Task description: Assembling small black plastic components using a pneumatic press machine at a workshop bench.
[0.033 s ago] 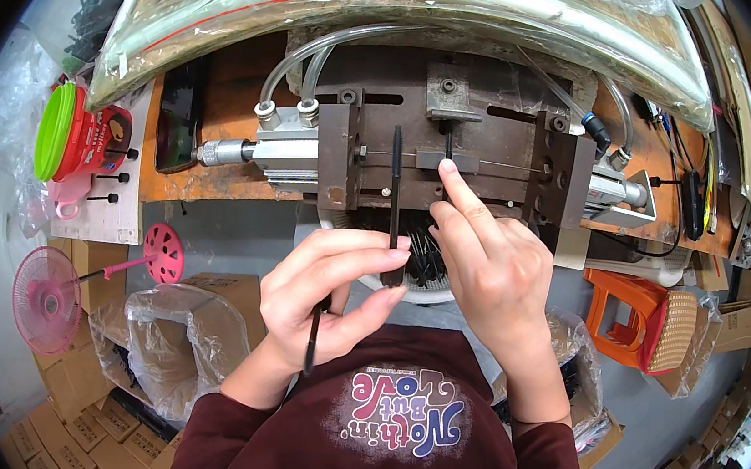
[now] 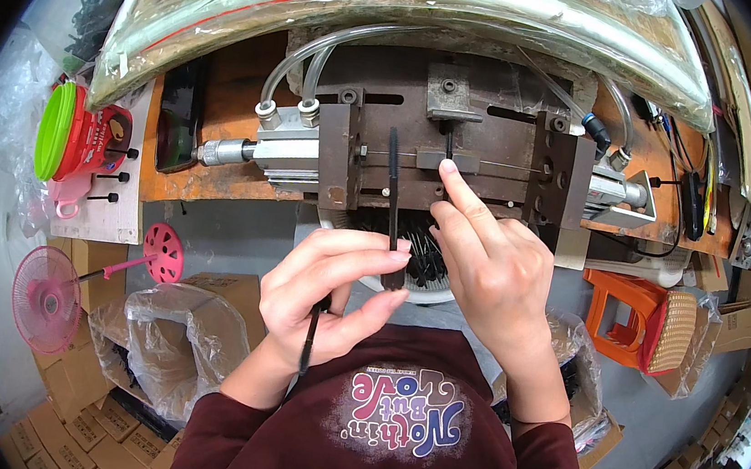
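Note:
My left hand point(image 2: 324, 289) pinches a slim black rod point(image 2: 394, 191) between thumb and fingertips. The rod stands nearly upright in view, with a thicker tip at the far end and a broader base by the thumb. A second black rod point(image 2: 308, 342) is tucked in the same palm and sticks out toward my wrist. My right hand point(image 2: 500, 266) has its index finger stretched out, its tip on the small grey block point(image 2: 467, 164) in the middle of the dark metal fixture point(image 2: 391, 85). A short black pin point(image 2: 449, 140) rises beyond that fingertip. The other right fingers are curled; the thumb is hidden.
Air cylinders point(image 2: 287, 159) with clear hoses flank the fixture. Below it, a pale basket point(image 2: 442, 295) holds several black parts. A plastic-lined carton point(image 2: 186, 334) and pink fan point(image 2: 48, 301) stand left, an orange stool point(image 2: 624, 311) right. A red tub point(image 2: 97, 139) sits on the bench.
The far tip of the rod in my left hand has tilted slightly left. The second rod's end has shifted slightly left. My right hand stays in place.

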Demonstrator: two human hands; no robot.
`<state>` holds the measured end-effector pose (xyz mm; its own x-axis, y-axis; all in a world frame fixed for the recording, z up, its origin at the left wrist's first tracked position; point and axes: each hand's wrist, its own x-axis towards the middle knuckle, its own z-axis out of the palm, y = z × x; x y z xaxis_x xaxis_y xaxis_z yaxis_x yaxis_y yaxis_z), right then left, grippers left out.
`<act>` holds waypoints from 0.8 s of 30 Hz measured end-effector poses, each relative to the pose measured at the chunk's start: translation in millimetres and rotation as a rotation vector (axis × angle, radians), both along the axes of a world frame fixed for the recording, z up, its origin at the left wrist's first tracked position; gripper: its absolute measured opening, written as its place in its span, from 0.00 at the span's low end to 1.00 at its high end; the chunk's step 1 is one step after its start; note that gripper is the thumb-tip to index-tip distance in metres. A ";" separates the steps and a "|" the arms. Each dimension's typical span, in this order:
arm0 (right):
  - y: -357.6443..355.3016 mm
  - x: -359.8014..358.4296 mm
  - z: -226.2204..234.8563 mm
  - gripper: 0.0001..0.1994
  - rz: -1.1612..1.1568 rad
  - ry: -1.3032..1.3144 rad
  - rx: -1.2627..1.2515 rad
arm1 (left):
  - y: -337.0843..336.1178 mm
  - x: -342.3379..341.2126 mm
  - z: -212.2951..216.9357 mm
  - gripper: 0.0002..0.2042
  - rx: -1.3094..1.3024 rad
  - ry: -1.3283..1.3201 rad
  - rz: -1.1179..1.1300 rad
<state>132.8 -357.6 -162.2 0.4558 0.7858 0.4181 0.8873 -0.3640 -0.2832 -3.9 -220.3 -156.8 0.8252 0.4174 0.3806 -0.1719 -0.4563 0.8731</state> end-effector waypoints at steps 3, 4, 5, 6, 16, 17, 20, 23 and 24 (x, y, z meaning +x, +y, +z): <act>1.1 -0.5 2.8 0.10 -0.018 -0.001 -0.029 | 6.7 3.9 -3.1 0.15 0.040 -0.071 -0.076; 2.0 -1.4 3.6 0.10 -0.022 -0.005 -0.034 | 8.2 5.2 -3.9 0.15 0.066 -0.108 -0.103; 2.6 -1.6 4.5 0.10 -0.026 -0.010 -0.038 | 8.0 4.4 -4.4 0.16 0.072 -0.112 -0.104; 2.1 -0.6 4.8 0.09 -0.011 -0.007 -0.040 | 7.1 2.7 -4.9 0.16 0.078 -0.116 -0.104; -1.8 9.7 26.4 0.10 0.200 1.695 0.641 | 3.9 -2.0 -7.1 0.15 0.185 -0.171 -0.208; -2.3 10.1 25.1 0.10 0.213 1.672 0.626 | 2.7 -3.1 -6.6 0.14 0.197 -0.159 -0.210; -2.9 6.6 23.3 0.10 0.184 1.578 0.616 | 1.5 -5.3 -5.1 0.14 0.215 -0.135 -0.233; -5.7 5.8 23.2 0.11 0.063 1.548 0.746 | 0.6 -6.6 0.5 0.14 0.238 -0.122 -0.272; -6.8 9.7 21.3 0.11 0.032 1.477 0.766 | -0.2 -8.5 2.4 0.14 0.274 -0.108 -0.273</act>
